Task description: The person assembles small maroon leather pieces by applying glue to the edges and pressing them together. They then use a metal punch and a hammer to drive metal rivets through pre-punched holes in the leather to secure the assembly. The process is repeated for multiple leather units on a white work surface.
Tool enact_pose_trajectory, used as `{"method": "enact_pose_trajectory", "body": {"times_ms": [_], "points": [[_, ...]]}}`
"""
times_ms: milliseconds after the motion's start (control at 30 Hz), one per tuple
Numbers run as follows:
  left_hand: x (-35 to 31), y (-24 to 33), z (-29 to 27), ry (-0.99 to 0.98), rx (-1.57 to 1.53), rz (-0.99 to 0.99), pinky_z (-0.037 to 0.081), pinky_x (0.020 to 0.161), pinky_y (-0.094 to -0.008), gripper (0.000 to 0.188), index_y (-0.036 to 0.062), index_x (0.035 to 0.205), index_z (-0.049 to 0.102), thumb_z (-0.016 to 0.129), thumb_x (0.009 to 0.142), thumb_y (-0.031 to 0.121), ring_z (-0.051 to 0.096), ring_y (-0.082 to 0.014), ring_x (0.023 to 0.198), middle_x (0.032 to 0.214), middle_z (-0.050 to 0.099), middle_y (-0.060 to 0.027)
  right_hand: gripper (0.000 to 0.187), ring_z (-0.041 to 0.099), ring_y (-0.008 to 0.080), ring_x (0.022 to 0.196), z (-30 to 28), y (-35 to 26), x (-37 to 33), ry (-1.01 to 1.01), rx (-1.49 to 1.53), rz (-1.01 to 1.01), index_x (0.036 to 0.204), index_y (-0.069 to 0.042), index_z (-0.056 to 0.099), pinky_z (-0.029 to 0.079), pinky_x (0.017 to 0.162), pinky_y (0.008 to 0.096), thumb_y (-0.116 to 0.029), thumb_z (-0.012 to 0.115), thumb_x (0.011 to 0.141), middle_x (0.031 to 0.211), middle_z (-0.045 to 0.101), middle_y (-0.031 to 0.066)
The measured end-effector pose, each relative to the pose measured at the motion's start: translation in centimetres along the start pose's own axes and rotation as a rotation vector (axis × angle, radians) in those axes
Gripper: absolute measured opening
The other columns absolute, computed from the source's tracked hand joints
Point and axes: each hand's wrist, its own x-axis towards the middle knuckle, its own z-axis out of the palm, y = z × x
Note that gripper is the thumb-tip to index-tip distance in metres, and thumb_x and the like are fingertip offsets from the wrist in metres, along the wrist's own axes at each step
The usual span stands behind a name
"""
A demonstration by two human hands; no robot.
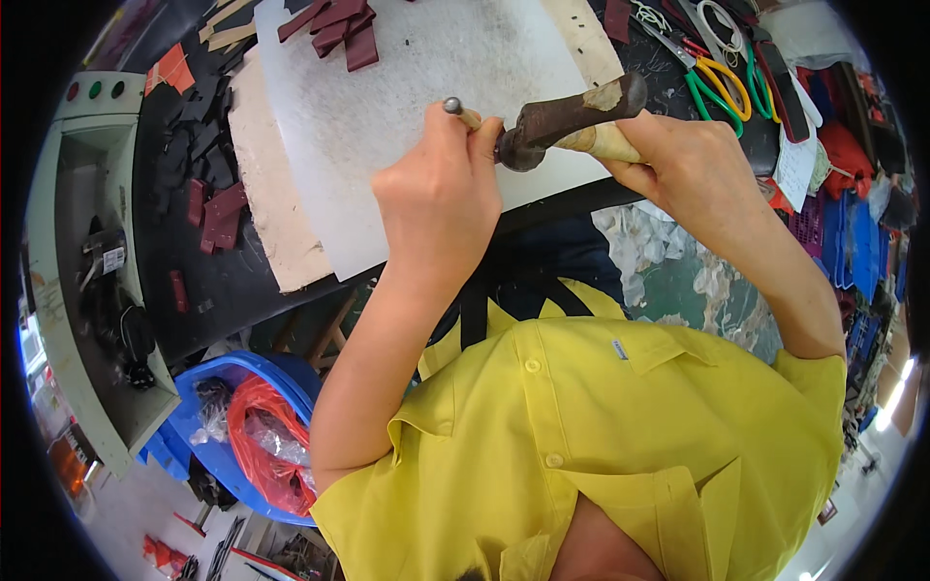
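My right hand (696, 167) is closed round the pale, wrapped handle of a hammer (567, 124). Its dark, worn metal head reaches across to just beside my left hand (438, 194). That hand is a fist round a slim tool (469, 118) with a light shaft and a rounded metal end; its lower part is hidden by my fingers. Both hands are over a white cutting board (387, 92), near its front edge. Several dark red strips (339, 27) lie loosely piled at the board's far side.
More dark red pieces (223, 215) and black scraps (199, 131) lie on the black table to the left. Scissors (715, 82) with yellow and green handles lie at the far right. A grey metal box (58, 281) and a blue bin (291, 373) with a red bag stand at left.
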Motion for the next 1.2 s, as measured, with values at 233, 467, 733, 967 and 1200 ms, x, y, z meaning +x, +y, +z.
{"method": "enact_pose_trajectory", "body": {"times_ms": [233, 467, 733, 967, 1200], "points": [[0.8, 1.0, -0.7, -0.099, 0.116, 0.044, 0.045, 0.046, -0.037, 0.016, 0.0035, 0.086, 0.053, 0.068, 0.091, 0.009, 0.063, -0.03, 0.054, 0.066, 0.064, -0.0104, 0.024, 0.059, 0.0206, 0.051, -6.1, 0.7, 2.7, 0.158, 0.177, 0.134, 0.088, -0.007, 0.056, 0.04, 0.046, 0.0346, -0.024, 0.073, 0.089, 0.063, 0.057, 0.0063], [1.1, 0.9, -0.5, -0.16, 0.162, 0.085, 0.045, 0.045, -0.0379, 0.017, 0.0032, 0.088, 0.052, 0.067, 0.092, 0.012, 0.064, -0.0296, 0.056, 0.068, 0.065, -0.0114, 0.026, 0.059, 0.0332, 0.058, -6.3, 0.4, 3.1, 0.251, 0.108, 0.008, 0.087, -0.006, 0.054, 0.043, 0.05, 0.0426, -0.026, 0.071, 0.088, 0.061, 0.055, 0.0144], [0.7, 0.7, -0.8, -0.131, 0.065, 0.093, 0.048, 0.05, -0.0407, 0.012, 0.0019, 0.091, 0.054, 0.064, 0.09, 0.009, 0.064, -0.0324, 0.058, 0.07, 0.064, -0.0137, 0.027, 0.06, 0.035, 0.056, -3.7, 1.1, 0.6, 0.09, -0.042, -0.018, 0.085, -0.007, 0.052, 0.046, 0.05, 0.0439, -0.026, 0.072, 0.085, 0.058, 0.057, 0.0141], [0.7, 0.2, -1.3, -0.148, 0.007, 0.077, 0.047, 0.05, -0.0415, 0.009, 0.0034, 0.09, 0.057, 0.065, 0.088, 0.006, 0.063, -0.0308, 0.057, 0.065, 0.062, -0.012, 0.026, 0.062, 0.0334, 0.056, -0.5, 0.1, 0.8, 0.002, -0.044, -0.043, 0.089, -0.008, 0.049, 0.048, 0.049, 0.0423, -0.024, 0.069, 0.087, 0.06, 0.059, 0.0102], [1.0, -0.5, -1.7, -0.035, -0.066, -0.038, 0.05, 0.049, -0.0327, 0.01, 0.0033, 0.088, 0.059, 0.068, 0.091, 0.007, 0.067, -0.0237, 0.056, 0.066, 0.065, -0.0095, 0.027, 0.063, 0.0325, 0.058, -1.1, -0.2, 1.1, -0.07, -0.032, -0.042, 0.092, -0.008, 0.048, 0.047, 0.049, 0.0425, -0.022, 0.07, 0.085, 0.063, 0.06, 0.0094]]}}
